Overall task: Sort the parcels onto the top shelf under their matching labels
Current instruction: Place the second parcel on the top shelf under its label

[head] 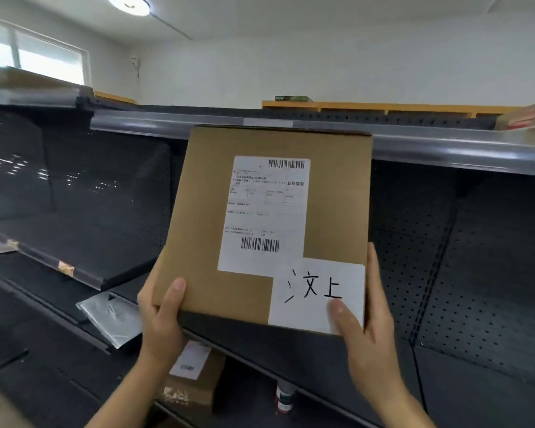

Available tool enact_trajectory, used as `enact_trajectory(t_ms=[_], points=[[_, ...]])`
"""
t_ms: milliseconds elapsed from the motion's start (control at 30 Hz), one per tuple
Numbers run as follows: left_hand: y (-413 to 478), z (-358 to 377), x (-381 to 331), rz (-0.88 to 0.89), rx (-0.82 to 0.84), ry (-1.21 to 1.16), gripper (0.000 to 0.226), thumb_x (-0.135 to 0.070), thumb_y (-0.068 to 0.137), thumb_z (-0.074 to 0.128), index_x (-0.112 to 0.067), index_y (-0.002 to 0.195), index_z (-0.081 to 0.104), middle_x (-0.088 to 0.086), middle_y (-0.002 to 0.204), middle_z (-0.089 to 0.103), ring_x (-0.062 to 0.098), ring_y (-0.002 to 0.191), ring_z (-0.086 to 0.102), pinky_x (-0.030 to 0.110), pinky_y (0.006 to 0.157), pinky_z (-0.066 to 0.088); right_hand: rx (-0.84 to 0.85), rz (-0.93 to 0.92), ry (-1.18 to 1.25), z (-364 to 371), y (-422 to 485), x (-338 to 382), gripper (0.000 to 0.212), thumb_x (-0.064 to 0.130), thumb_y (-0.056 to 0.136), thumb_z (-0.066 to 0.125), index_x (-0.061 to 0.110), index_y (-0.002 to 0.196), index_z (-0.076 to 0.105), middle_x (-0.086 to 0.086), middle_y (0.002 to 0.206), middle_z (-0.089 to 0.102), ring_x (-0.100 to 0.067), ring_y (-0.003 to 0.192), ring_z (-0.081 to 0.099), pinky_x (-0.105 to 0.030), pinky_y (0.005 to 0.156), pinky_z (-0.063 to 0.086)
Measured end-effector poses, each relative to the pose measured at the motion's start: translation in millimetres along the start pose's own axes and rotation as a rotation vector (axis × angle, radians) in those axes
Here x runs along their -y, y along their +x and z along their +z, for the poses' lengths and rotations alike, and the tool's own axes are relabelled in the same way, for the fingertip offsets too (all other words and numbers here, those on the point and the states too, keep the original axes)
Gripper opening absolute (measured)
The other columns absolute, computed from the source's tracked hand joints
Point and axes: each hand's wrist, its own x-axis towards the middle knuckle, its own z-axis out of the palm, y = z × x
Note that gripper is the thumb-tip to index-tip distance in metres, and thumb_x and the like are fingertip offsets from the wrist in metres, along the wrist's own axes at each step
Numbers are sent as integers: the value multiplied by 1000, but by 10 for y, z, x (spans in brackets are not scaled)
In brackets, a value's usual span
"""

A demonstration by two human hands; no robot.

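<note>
I hold a flat brown cardboard parcel (pixel 331 208) up in front of the dark shelving, its face toward me. It carries a white shipping label (pixel 263 211) with barcodes and a white paper tag (pixel 317 293) with handwritten black characters at its lower right. My left hand (pixel 161 316) grips the lower left corner, thumb on the front. My right hand (pixel 365 322) grips the lower right corner, thumb on the tag. The parcel's top edge reaches the top shelf rail (pixel 445 146), where a pale label strip (pixel 267 122) sits just above the parcel.
Another boxed parcel (pixel 525 117) rests on the top shelf at far right, and one (pixel 19 78) at far left. A brown parcel (pixel 195 378) lies on a lower shelf under my left wrist. A grey plastic bag (pixel 112 316) and a small bottle (pixel 284 396) sit on lower shelves.
</note>
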Motion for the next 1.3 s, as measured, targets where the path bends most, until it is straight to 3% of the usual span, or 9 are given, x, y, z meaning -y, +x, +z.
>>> enact_trajectory(t_ms=[200,400,533,633,700,800,933,1167,1300], points=[[636,-131,-411,60,31,9,30,-38,79,54,-24,94,75,-15,80,68,9,78,63,26,62,51,13,48,-6,329,52,310,89,53,70,66,75,141,16,17,153,48,-5,132,53,-46,109,45],[774,-223,-552,79,13,-42,27,-39,77,52,-25,86,73,-10,74,63,12,70,62,37,43,50,-7,-30,-26,511,210,571,94,62,67,67,74,142,12,17,158,41,-12,139,48,-50,109,44],[1092,-82,-618,111,10,-49,24,-39,80,55,-22,86,71,-5,80,62,14,76,58,32,61,50,-1,-100,-27,508,633,769,85,51,77,63,62,149,18,18,150,50,-4,133,52,-39,109,46],[1422,129,-695,102,56,-20,26,-41,82,56,-24,89,74,-8,83,68,11,81,58,33,71,46,2,-137,-55,413,1072,931,66,27,96,62,36,154,33,16,135,64,2,120,60,-19,99,51],[1659,311,-741,90,82,30,24,-43,86,56,-25,90,71,-11,83,67,8,80,58,27,70,46,8,-122,-102,357,1388,1036,53,24,99,56,34,148,43,18,127,67,9,109,62,-6,87,50],[2068,592,-792,88,73,138,23,-35,99,49,-23,88,64,-5,87,59,8,79,52,14,66,42,4,-23,-154,304,1874,1155,40,35,98,53,34,138,51,16,121,65,-2,107,63,-19,84,53],[2625,892,-760,29,92,166,31,-47,89,49,-17,81,53,2,84,46,19,82,44,38,76,33,-16,147,-144,248,2459,1222,44,49,86,55,26,124,55,-4,125,60,-25,113,60,-54,99,51],[3217,1323,-645,-92,119,213,32,-53,83,54,-22,73,54,0,74,48,21,76,49,38,76,40,-91,257,-91,178,3156,1219,45,48,90,56,16,120,58,-11,107,67,-33,110,68,-57,99,52],[3468,1418,-471,-209,180,247,38,-54,78,60,-17,83,60,4,83,59,26,81,62,43,84,56,-73,341,-144,160,3400,1083,61,59,82,64,13,121,59,-12,116,72,-30,102,73,-53,95,56]])
